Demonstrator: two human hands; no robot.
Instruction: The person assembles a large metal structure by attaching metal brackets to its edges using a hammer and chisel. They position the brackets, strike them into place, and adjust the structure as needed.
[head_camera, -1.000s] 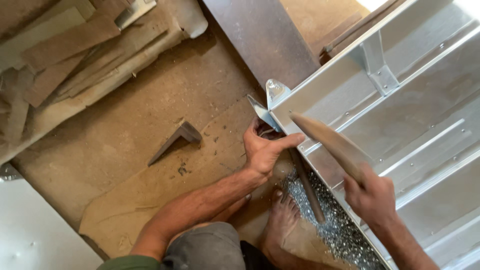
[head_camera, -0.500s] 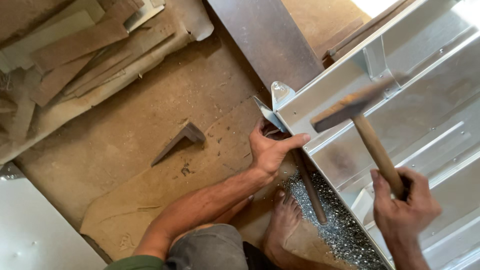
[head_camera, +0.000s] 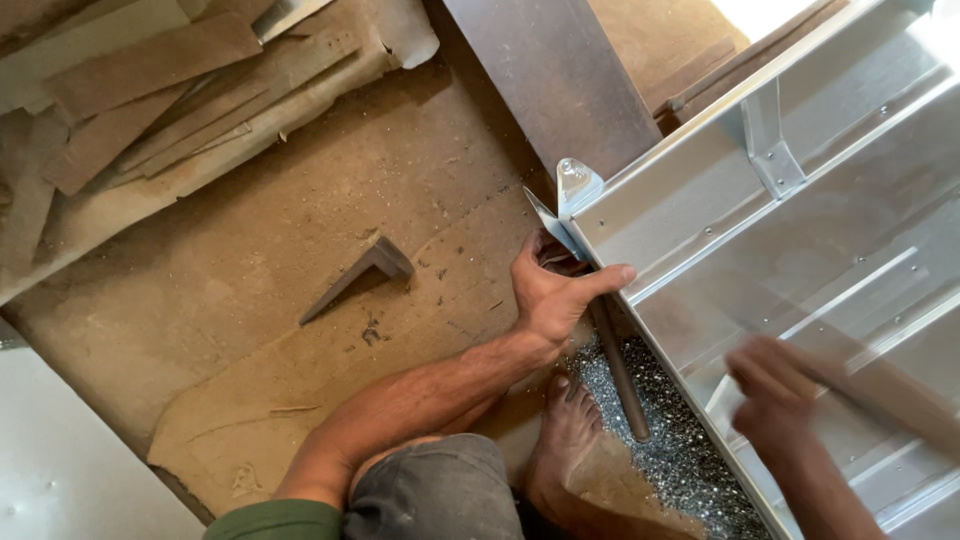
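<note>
The sheet-metal panel (head_camera: 800, 250) lies on the floor (head_camera: 300, 260): stiff, light, sharp-edged. Left hand (head_camera: 550, 295) fingers clamp its corner rim. Right hand (head_camera: 775, 390), blurred, grips a wooden handle (head_camera: 880, 395).

Half a second ago our right hand (head_camera: 775, 395) held the hammer (head_camera: 880, 395) raised, its head up over the top edge of the metal panel (head_camera: 800, 230); now the hand sits lower and nearer our body, over the panel's lower part, and both hand and wooden handle are smeared by motion blur. The hammer head, plain before, can no longer be made out. A second ago the handle lay across the panel's corner close to our left hand (head_camera: 550, 290), and it is now well apart from it.
</note>
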